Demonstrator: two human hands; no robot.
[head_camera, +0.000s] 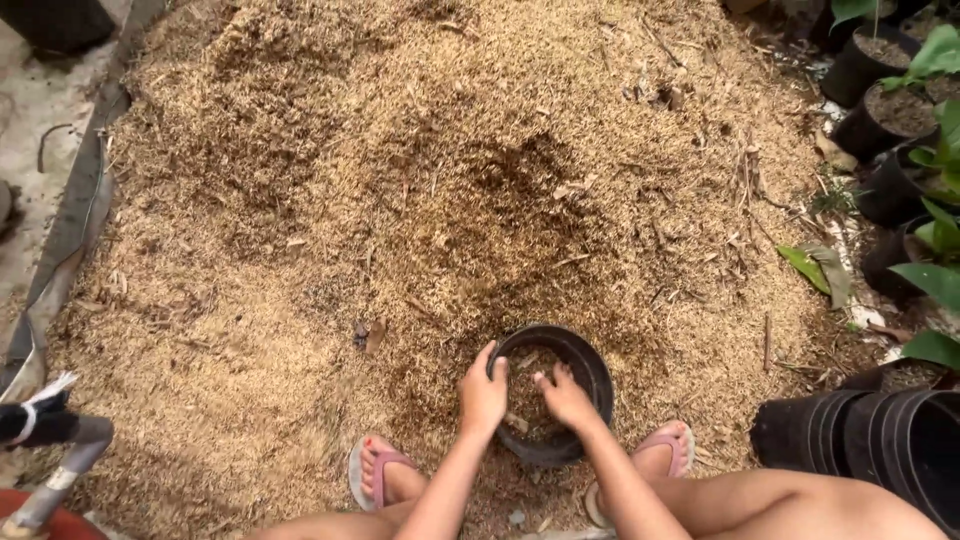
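**Black pot, part-filled with husk**

Round black plastic pot (553, 392) sits upright, sunk a little into the husk pile (400, 200) near its front edge. Rim open, thin and slightly bent. Inside, brown husk mix reaches partway up the wall.

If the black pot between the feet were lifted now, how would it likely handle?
The black pot looks thin-walled, so it probably flexes when squeezed. It seems partly filled with husk mix, likely light for its size. Tilted on the loose husk pile, it may tip; left hand and right hand steady it.
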